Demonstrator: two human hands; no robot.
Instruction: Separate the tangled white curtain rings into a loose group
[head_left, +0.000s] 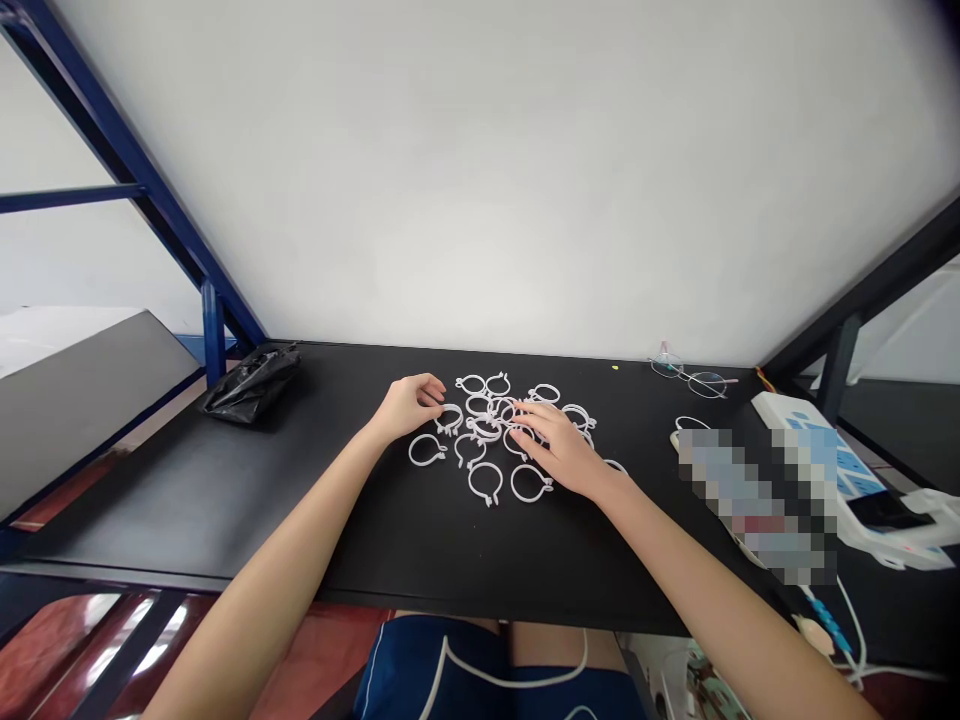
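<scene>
Several white plastic curtain rings (485,483) lie in a loose, partly overlapping cluster on the black tabletop (225,500). My left hand (411,405) rests at the cluster's left side, its fingertips close to a ring (448,418). My right hand (559,450) lies over the cluster's right side, with its fingers spread across several rings. Neither hand visibly holds a ring. Some rings are partly hidden beneath my right hand.
A black plastic bag (251,387) lies at the table's far left. Wire-rimmed glasses (690,377) sit at the back right. Beyond them are a pixelated object (757,505) and a white device (840,460) with cables. A blue metal frame (112,150) rises at left.
</scene>
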